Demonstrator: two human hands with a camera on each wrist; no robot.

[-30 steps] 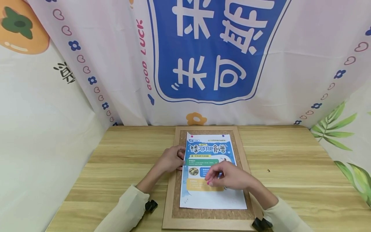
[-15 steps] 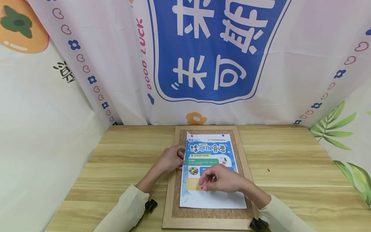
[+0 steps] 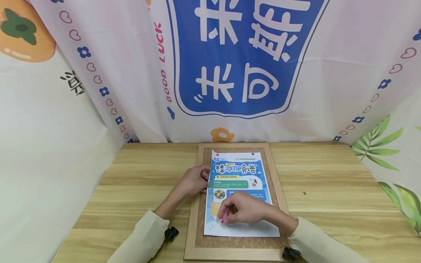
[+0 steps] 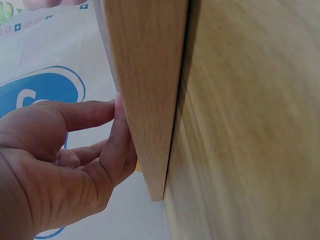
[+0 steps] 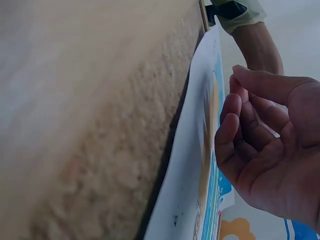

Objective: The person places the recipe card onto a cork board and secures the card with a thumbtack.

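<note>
A printed poster (image 3: 243, 229) with blue, green and yellow panels lies on a wood-framed cork board (image 3: 236, 241). At its left edge my left hand (image 3: 194, 179) pinches the paper between thumb and fingertips, close beside the frame (image 4: 150, 90) in the left wrist view. Over the poster's lower left part, my right hand (image 3: 245, 209) holds a small pink push pin (image 3: 222, 221) between thumb and index finger. From the right wrist, my right hand (image 5: 270, 135) shows its fingers curled above the sheet, the pin hidden there. A pink pin (image 3: 217, 154) and a blue pin (image 3: 253, 154) sit at the poster's top corners.
The board lies on a wood-grain table (image 3: 148, 182). A small dark speck (image 3: 304, 193) is on the table to the right. A printed cloth (image 3: 158, 91) hangs behind the table's back edge. In the right wrist view the poster's lower edge (image 5: 185, 150) lifts slightly off the cork.
My right hand has moved left and toward the poster's lower left corner with the pink push pin, uncovering the panels at right. My left hand has stayed in place.
</note>
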